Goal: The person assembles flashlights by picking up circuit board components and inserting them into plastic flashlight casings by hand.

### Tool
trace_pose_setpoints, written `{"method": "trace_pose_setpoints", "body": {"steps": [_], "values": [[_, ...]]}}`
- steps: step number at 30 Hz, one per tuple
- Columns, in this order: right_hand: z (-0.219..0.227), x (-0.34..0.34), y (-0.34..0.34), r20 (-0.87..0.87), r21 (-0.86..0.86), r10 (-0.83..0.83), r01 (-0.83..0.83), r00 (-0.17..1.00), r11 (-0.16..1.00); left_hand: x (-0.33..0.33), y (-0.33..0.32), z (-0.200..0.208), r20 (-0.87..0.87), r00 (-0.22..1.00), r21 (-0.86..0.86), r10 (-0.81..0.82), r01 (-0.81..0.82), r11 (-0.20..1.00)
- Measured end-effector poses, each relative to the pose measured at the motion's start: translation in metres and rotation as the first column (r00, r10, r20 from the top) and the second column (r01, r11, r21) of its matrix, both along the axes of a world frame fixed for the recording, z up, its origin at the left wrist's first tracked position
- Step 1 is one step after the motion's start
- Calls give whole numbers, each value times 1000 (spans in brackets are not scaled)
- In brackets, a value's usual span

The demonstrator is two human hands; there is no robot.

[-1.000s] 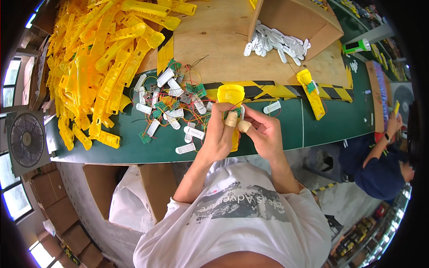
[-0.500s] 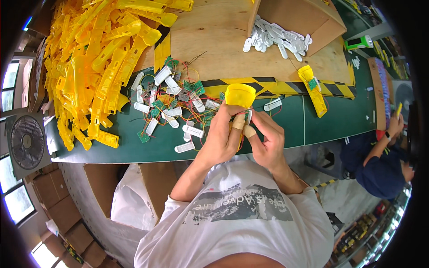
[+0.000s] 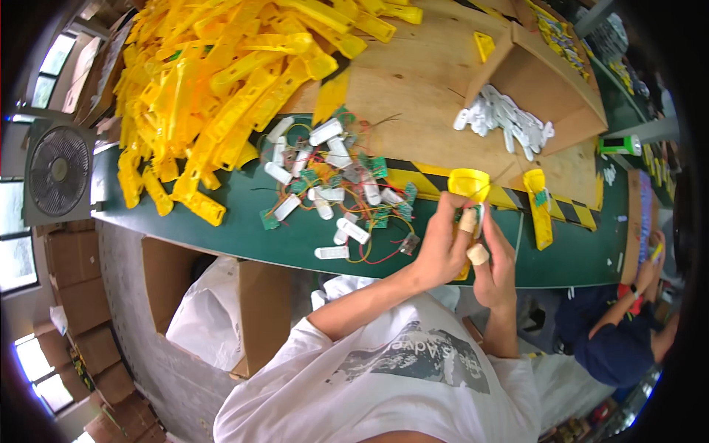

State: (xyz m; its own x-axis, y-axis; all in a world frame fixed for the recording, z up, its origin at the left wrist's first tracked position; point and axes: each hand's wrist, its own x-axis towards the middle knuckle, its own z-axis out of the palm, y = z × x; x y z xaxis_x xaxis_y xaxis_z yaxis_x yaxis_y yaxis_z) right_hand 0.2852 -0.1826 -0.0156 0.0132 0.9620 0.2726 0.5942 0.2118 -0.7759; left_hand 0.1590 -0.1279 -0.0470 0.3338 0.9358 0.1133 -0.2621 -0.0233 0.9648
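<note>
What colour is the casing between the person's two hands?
Yellow: the casing shows best in the head view, at its wide end.

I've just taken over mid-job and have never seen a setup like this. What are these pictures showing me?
No machine here: these are a person's own hands. A wide camera on their head looks down, so straight edges bend. The left hand and right hand together hold a yellow case. On the table lie a heap of yellow parts at the left, jumbled white pieces and circuit boards nearer the middle, and another case at the right.
</note>
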Motion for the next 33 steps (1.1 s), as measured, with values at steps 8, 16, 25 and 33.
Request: {"method": "trace_pose_setpoints", "body": {"steps": [8,16,25,33], "values": [[13,-1,15,120,-17,51,-49,992,999,-9,11,9,-130,990,96,-59,72,993],[-10,9,15,-108,-88,-111,102,988,991,-15,18,11,-79,961,18,-264,266,964],[-39,290,-46,-396,-170,-612,600,685,782,-140,105,67,-554,777,463,299,-11,886],[-92,337,-68,270,70,-744,758,611,648,-243,333,36,-603,113,707,789,534,464]]}}
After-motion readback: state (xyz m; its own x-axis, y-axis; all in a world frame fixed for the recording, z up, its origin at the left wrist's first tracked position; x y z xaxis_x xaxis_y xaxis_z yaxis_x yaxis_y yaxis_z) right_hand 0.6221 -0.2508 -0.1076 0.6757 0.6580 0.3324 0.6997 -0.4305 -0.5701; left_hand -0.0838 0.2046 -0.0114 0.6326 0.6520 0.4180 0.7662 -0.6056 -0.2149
